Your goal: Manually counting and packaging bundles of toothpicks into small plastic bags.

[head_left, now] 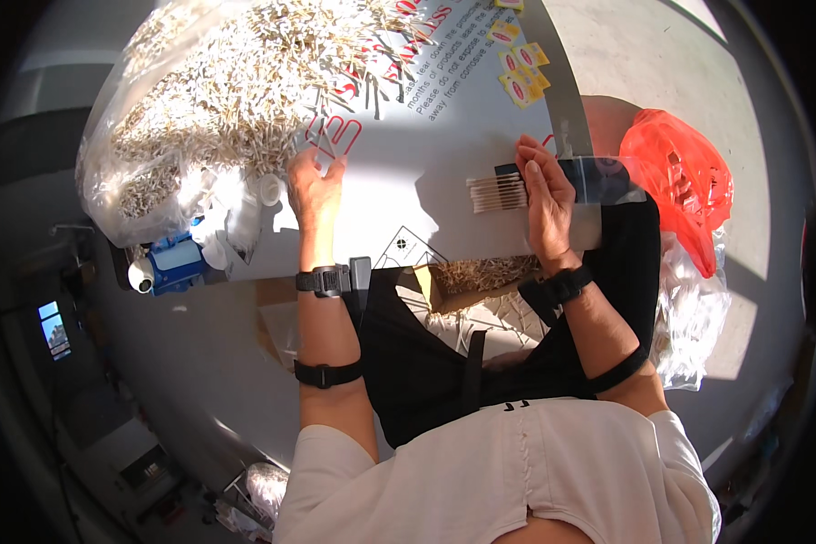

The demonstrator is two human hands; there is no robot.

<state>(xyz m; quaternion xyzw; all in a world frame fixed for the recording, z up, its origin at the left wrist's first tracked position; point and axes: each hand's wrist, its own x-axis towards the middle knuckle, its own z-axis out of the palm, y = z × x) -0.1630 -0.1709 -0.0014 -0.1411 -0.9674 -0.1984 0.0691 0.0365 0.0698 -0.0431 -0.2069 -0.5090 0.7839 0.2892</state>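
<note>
My right-hand fingers (537, 172) pinch a bundle of sticks (497, 193) — palm down on the board (426, 195). My left hand (313, 186) reaches far, fingers curled at the stick pile (245, 82) — grip unclear.

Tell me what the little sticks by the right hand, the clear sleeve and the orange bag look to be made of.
Little sticks: probably wood or bamboo, pale tan and matte with darker tips.
Clear sleeve: thin plastic film, see-through with glossy glare.
Orange bag: thin plastic, translucent, crinkled and shiny in sunlight.
</note>
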